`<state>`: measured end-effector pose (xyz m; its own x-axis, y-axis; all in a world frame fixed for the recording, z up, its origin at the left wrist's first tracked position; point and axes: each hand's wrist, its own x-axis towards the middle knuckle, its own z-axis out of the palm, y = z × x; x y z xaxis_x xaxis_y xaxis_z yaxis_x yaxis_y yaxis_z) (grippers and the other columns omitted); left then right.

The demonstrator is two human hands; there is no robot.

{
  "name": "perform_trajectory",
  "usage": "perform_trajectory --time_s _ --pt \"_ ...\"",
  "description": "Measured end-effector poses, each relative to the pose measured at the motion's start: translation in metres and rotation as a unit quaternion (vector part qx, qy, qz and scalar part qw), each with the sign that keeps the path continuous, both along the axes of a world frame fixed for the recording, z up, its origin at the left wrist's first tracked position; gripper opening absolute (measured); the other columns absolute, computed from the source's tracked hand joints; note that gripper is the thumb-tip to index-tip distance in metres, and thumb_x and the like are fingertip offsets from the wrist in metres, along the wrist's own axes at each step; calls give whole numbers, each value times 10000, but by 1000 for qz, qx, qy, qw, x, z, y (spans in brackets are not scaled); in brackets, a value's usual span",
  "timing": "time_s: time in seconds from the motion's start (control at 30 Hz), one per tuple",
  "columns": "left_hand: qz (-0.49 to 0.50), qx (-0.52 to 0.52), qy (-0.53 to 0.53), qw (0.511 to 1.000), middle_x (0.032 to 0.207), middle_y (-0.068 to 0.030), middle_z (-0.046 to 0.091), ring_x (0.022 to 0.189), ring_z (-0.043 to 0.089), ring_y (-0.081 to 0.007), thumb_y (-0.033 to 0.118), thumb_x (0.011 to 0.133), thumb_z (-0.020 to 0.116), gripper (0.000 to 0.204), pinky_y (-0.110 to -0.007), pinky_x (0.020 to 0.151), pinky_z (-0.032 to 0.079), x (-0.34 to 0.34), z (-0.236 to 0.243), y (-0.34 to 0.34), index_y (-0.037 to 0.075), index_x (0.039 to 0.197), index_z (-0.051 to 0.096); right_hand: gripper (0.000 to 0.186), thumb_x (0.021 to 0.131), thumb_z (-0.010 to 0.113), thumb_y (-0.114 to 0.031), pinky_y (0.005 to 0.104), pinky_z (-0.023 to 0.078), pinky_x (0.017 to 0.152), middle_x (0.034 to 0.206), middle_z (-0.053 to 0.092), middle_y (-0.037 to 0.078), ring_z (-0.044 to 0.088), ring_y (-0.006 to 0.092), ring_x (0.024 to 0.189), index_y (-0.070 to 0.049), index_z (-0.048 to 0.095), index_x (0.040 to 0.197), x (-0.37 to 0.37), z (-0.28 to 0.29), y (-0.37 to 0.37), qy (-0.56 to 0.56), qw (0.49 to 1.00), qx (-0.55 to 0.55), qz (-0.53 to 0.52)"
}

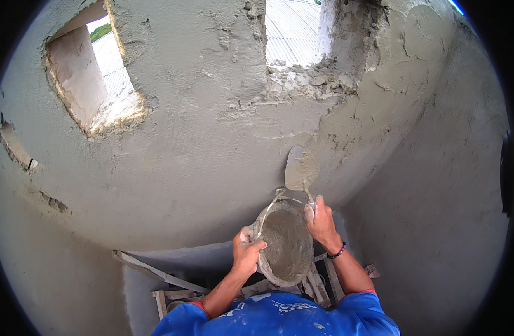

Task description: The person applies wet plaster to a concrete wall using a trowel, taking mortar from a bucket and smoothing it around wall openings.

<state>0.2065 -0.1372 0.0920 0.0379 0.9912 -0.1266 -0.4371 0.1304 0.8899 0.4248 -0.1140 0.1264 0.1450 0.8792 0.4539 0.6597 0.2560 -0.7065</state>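
Observation:
My left hand (247, 250) is closed on the rim and handle of a bucket (264, 262), which is tilted and crusted with grey mortar. Wet mortar (288, 242) fills much of its inside. In my right hand (322, 223), the fingers wrap round the handle of a trowel (296, 170). Its blade points upward, smeared with mortar, close against the plastered wall (212, 168) just above the bucket; whether it touches the wall I cannot tell. Around the blade the plaster looks fresh and uneven.
Two window openings, a left one (72, 78) and a right one (315, 84) with rough mortar on its sill, cut through the wall. A side wall (430, 224) meets it at the right. Below, wooden planks (156, 271) and boards lie around my body. Small holes (13, 144) mark the far left.

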Motion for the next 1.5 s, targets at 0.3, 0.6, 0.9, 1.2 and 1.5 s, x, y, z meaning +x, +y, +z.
perform_trajectory --time_s 0.3,0.6,0.9,1.2,1.5 --pt "-24 -9 -20 999 758 -13 547 702 531 -104 -155 669 564 247 -266 645 441 -19 -10 16 65 738 476 279 802 612 -118 479 455 632 750 602 229 595 455 730 26 519 1023 73 69 -99 -118 944 -256 171" --pt "-109 30 15 994 723 11 498 648 471 -68 -156 663 546 228 -239 570 395 -8 4 33 52 731 481 261 773 624 -50 450 533 583 799 613 239 651 386 730 8 541 1014 16 25 -64 -461 846 -250 93" --pt "-160 169 164 959 716 45 419 667 378 -42 -122 661 541 208 -219 567 325 -4 10 50 53 733 454 259 768 580 -43 438 558 588 662 640 162 686 339 686 43 567 1012 12 -13 -84 -479 813 -249 220" --pt "-216 159 147 952 717 60 414 668 373 -37 -92 660 586 208 -221 562 304 9 21 47 62 738 470 215 797 584 -122 366 515 663 1022 572 222 602 288 827 -68 614 1003 29 63 -95 -570 758 -309 68" --pt "-233 266 197 915 678 -23 373 648 343 -112 -21 623 586 209 -282 571 345 44 52 52 14 746 421 414 854 518 -158 343 373 666 806 585 78 524 212 802 -71 588 1252 52 25 -97 -690 709 -139 44"
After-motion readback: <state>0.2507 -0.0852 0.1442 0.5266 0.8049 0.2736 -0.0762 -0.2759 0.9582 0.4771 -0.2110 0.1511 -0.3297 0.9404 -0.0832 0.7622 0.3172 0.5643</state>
